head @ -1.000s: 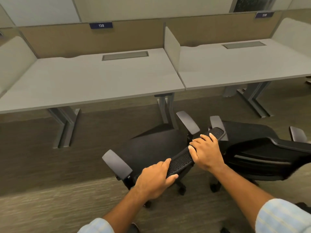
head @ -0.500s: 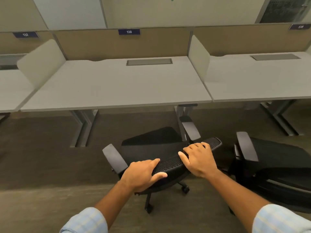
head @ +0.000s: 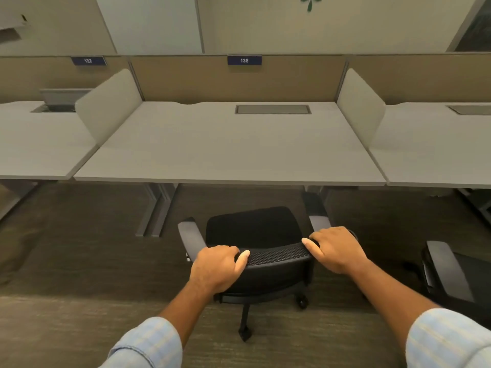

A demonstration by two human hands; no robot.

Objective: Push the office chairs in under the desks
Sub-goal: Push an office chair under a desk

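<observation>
Chair [head: 252,229] now sits square in front of bench 138 [head: 231,158], backrest top rail facing the person, seat pointing at the bench's knee space; a second ago it stood angled, closer to the right leg of that bench and near the second chair [head: 449,277]. It has swung round and shifted left relative to the bench, so it now lines up roughly with the middle of the bench, between the two leg frames. Left hand [head: 216,266] is closed over the left end of the mesh top rail, thumb lying along the rail; right hand [head: 337,248] is wrapped over the right end, fingers curled over the front edge. Both grip the chair. The seat's front edge is near the bench's front edge but not yet under it, the armrests still clear of the top. Judgement: aligning step looks done, what is left for this chair is a straight push forward; armrests may meet the bench edge if they sit too high, cannot tell their height from here. Second chair now lies well right of bench 138, partly cut by the frame, in front of the neighbouring bench and not pushed in, so the task is early. Compared with before, the label 137 [head: 88,61] on the panel left of bench 138 has also come into view.
</observation>
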